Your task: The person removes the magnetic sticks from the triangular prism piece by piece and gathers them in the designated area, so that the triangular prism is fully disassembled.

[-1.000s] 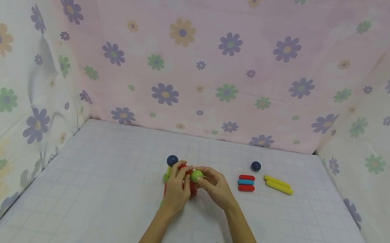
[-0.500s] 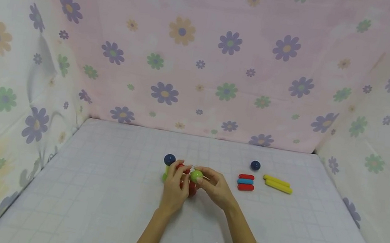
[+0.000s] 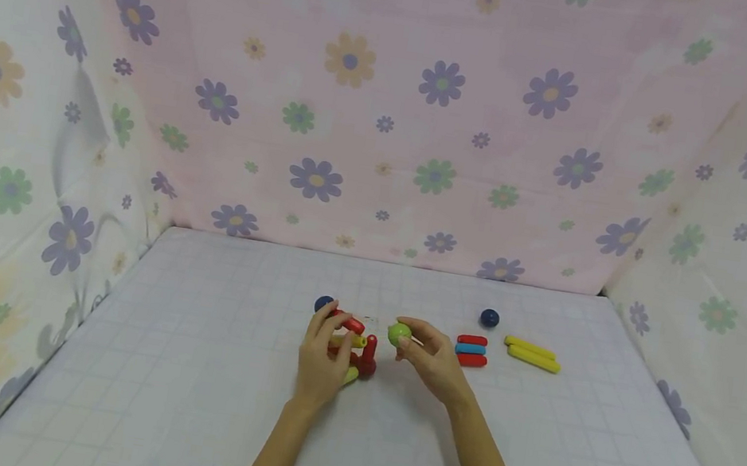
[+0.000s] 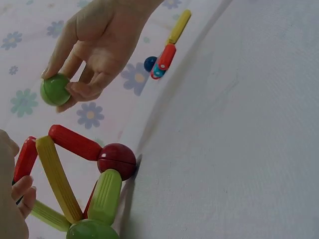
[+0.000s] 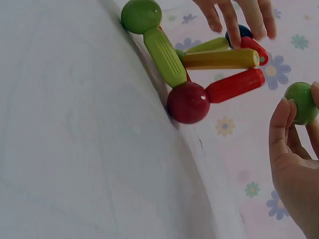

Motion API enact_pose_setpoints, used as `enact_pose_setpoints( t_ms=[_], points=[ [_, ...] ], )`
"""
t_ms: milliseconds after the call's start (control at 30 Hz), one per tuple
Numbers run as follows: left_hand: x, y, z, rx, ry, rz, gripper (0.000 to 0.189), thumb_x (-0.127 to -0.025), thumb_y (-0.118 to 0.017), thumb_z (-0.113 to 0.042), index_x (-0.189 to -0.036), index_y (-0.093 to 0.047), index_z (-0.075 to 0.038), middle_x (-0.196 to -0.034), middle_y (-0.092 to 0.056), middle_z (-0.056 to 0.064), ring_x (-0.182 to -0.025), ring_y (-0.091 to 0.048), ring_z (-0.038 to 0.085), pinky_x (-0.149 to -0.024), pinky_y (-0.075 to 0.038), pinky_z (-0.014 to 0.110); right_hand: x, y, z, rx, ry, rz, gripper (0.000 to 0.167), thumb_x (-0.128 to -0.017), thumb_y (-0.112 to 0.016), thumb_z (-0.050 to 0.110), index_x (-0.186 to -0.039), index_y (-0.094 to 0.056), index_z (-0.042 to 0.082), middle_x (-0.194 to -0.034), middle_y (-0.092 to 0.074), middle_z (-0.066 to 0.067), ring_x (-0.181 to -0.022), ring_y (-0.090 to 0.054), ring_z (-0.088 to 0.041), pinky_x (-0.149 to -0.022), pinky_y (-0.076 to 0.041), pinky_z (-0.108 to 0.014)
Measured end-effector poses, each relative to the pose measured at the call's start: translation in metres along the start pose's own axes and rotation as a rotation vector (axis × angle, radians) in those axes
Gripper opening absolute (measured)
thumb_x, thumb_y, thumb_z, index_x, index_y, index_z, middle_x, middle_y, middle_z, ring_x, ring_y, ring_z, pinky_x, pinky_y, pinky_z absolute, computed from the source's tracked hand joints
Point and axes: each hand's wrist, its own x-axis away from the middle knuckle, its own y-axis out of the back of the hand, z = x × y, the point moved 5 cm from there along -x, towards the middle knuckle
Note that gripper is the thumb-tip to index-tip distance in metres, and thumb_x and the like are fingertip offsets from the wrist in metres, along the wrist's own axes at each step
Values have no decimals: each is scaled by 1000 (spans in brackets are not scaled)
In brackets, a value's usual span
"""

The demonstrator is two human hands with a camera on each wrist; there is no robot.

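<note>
My right hand (image 3: 432,363) pinches a green ball (image 3: 398,334) between thumb and fingers, apart from a frame of toy sticks and balls. In the right wrist view, the frame's dark red ball (image 5: 188,102) joins a leaning red stick (image 5: 235,85) and a light green stick (image 5: 165,57). That light green stick runs to a second green ball (image 5: 141,16). A yellow stick (image 4: 59,179) leans up with its upper end free. My left hand (image 3: 323,362) has its fingers spread over the frame's left side, by another red stick (image 4: 26,158) and a blue ball (image 5: 239,36), partly covering them.
Right of my hands lie two red sticks (image 3: 470,360) with a blue stick (image 3: 470,349) between them. Two yellow sticks (image 3: 533,359) and a dark blue ball (image 3: 489,318) lie farther over. Flowered cloth (image 3: 393,147) walls the white table at back and sides.
My right hand has drawn the green ball rightward, away from the stick ends. My left hand has shifted slightly left with its fingers spreading, and more of the frame's sticks show.
</note>
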Motion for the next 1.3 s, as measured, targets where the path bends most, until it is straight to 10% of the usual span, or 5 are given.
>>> enact_pose_setpoints(
  t_ms=[333,1000,1300],
  points=[
    [-12,26,9,-57,1,-257,29,-78,-70,0,-106,-63,4,-118,-58,20,-106,-53,32,-70,-44,28,12,27,-9,79,-41,-88,41,-92,-58,10,-127,-47,-10,-114,-54,-13,-95,-56,-45,-78,-53,-28],
    [-24,20,31,49,162,-4,32,-89,-60,-2,-119,-59,8,-109,-65,21,-92,-61,32,-77,-50,51,21,114,-7,332,-121,-401,51,-89,-65,11,-131,-44,-10,-124,-49,-23,-85,-58,0,-72,-50,-16],
    [-21,18,30,22,161,11,33,-89,-60,-2,-121,-58,7,-110,-65,20,-93,-61,30,-76,-52,44,8,137,-6,568,-146,-512,47,-88,-66,19,-125,-52,-7,-117,-54,-25,-84,-57,-16,-67,-44,-9]
  ],
)
